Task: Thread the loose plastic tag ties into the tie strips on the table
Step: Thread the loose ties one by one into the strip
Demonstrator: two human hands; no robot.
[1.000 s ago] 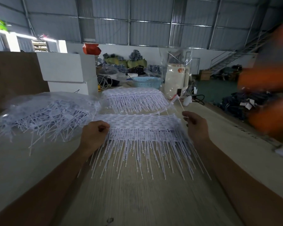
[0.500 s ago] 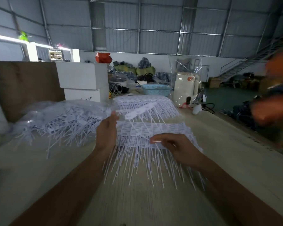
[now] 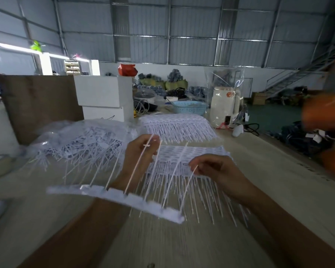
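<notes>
Both hands are raised above the counter (image 3: 278, 190). Beneath them lies the flat tie strip (image 3: 191, 157), and a bag of loose ties (image 3: 81, 140) is at the left, probably kept near for easy reach. A lifted strip (image 3: 124, 198) hangs with its heads toward the person, so the tails point up. The left hand (image 3: 141, 155) pinches several tails; the right hand (image 3: 215, 169) is closed on one tail, perhaps to guide it.

Both hands (image 3: 141, 153) (image 3: 217, 169) raised, fingers pinched
</notes>
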